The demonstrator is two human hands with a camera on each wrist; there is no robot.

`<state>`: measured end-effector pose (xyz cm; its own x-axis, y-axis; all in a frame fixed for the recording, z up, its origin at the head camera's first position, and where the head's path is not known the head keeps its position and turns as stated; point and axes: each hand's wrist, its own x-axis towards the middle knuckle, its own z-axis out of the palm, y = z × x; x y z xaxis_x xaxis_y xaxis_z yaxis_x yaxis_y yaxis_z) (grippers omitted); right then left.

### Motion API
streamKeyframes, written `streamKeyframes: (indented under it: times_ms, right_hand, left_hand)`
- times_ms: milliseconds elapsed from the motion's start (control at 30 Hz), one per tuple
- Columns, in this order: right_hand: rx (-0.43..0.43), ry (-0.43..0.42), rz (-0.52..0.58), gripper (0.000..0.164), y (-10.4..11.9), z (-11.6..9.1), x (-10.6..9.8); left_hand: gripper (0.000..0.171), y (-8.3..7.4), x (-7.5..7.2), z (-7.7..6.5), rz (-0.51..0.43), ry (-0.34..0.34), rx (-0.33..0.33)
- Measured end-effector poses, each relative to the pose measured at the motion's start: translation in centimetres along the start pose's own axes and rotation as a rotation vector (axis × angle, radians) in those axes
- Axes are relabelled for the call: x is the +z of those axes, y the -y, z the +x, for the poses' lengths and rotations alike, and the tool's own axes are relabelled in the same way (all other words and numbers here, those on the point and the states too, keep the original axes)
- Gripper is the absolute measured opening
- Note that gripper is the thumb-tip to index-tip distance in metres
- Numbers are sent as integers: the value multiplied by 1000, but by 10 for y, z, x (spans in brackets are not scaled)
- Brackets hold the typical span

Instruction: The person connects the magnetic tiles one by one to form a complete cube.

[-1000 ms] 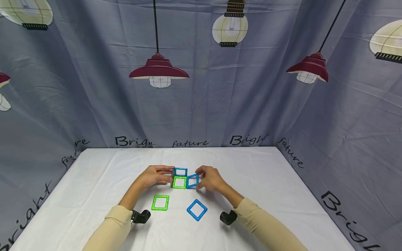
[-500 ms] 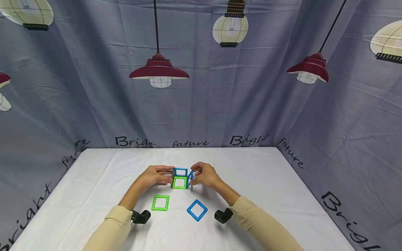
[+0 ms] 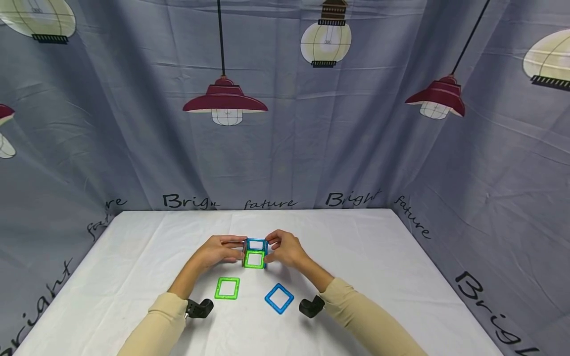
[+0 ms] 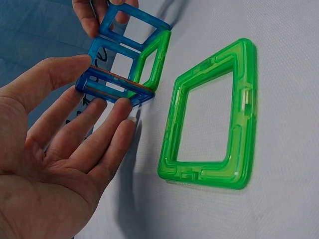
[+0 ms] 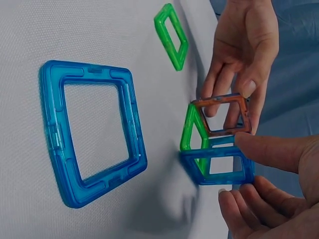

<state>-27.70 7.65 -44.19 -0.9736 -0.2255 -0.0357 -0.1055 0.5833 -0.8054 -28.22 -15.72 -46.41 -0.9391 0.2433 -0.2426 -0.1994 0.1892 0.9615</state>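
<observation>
Square magnetic tiles stand joined in a boxlike form in the middle of the white table: a green tile in front, a blue tile behind it. My left hand holds the left side, a reddish tile, thumb at one edge and fingers along its outer face. On the other side, my right hand pinches a blue tile between thumb and fingers, flush against the form's right side. In the head view that tile is seen almost edge-on.
A loose green tile lies flat in front on the left, and a loose blue tile lies front right, turned like a diamond. A grey-blue curtain with printed lamps hangs behind the table.
My right hand has moved left, swinging the blue tile from facing front to nearly edge-on against the form's right side. My left hand has stayed in place.
</observation>
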Motion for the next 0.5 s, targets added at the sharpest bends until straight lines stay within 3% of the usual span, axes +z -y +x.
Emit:
streamKeyframes:
  times_ms: [500]
  right_hand:
    - [17,14,-35,54,-1,-1,0]
  left_hand:
    - [52,-1,-1,-1,52,7,7]
